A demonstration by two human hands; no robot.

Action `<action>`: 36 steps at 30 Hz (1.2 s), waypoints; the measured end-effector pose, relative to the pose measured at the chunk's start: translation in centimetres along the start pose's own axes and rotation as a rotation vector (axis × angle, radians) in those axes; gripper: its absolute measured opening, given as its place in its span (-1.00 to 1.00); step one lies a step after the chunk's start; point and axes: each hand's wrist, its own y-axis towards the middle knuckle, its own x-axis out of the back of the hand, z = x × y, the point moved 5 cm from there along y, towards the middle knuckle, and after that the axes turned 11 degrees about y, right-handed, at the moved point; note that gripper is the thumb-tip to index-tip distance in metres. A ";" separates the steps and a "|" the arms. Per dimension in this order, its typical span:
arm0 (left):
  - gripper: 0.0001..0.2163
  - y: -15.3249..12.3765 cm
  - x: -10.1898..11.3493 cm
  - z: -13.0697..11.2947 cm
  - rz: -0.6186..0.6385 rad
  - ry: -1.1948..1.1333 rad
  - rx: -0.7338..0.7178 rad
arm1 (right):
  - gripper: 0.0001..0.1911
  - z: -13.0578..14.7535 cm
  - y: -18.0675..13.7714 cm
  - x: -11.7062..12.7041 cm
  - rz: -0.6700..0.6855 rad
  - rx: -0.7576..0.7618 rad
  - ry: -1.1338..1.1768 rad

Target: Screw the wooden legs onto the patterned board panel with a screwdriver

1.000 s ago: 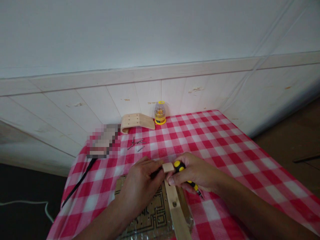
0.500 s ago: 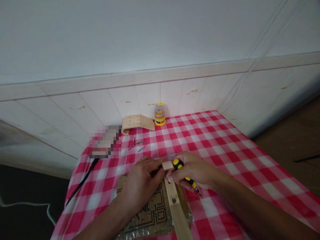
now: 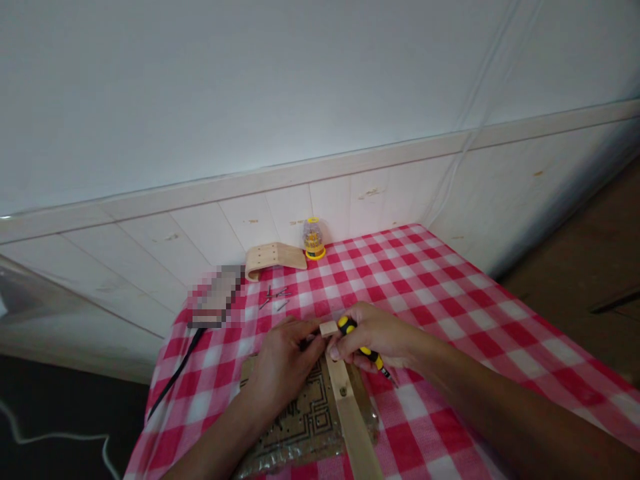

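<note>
A pale wooden strip (image 3: 350, 417) lies on a patterned board (image 3: 300, 427) on the checked tablecloth. My right hand (image 3: 375, 333) is closed around a yellow-and-black screwdriver (image 3: 361, 345) and its fingertips pinch the far end of the strip. My left hand (image 3: 283, 360) rests on the board with its fingers curled against the strip's end from the left. A screw head (image 3: 343, 391) shows in the strip just below my hands.
Several loose screws (image 3: 276, 297) lie further back. A curved wooden piece (image 3: 273, 258) and a small clear bit holder with a yellow base (image 3: 314, 239) stand by the wall. A black cable (image 3: 175, 373) runs off the table's left edge. The table (image 3: 450, 293) drops off at the right.
My head has shifted, so the scene sits slightly smaller and more to the left. Both hands keep the same hold on the strip's end and the screwdriver.
</note>
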 end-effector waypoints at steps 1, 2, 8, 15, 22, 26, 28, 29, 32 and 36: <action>-0.78 0.0 0.0 0.0 0.003 -0.002 0.005 | -0.95 0.0 0.0 0.0 -0.006 0.000 0.000; -0.78 0.0 0.0 0.1 0.004 -0.001 0.011 | -0.95 0.1 -0.1 0.0 -0.013 0.001 0.000; -0.74 0.0 0.0 -0.1 0.005 -0.017 0.012 | -0.94 0.1 0.0 0.2 -0.034 0.038 -0.015; -0.68 0.1 -0.2 0.2 -0.004 -0.038 -0.002 | -0.96 -0.1 0.2 0.3 -0.024 0.061 0.004; -0.69 0.1 -0.2 0.1 0.003 -0.036 0.027 | -0.96 -0.1 0.3 0.4 -0.003 0.067 -0.008; -0.71 0.1 -0.1 -0.2 -0.001 -0.013 0.037 | -0.98 0.0 0.2 0.4 0.017 0.097 -0.006; -0.72 0.0 -0.1 -0.3 -0.009 0.004 0.030 | -0.96 0.0 0.1 0.4 0.029 0.093 -0.002; -0.72 0.0 0.0 -0.3 -0.014 0.011 0.029 | -0.95 0.0 0.1 0.4 0.040 0.084 -0.001; -0.74 0.0 0.0 -0.4 -0.009 -0.019 0.021 | -0.87 0.3 -0.1 0.7 0.080 0.050 0.001; -0.75 -0.1 0.2 -0.5 -0.006 -0.039 0.037 | -0.77 1.3 -0.3 2.1 0.057 0.077 0.036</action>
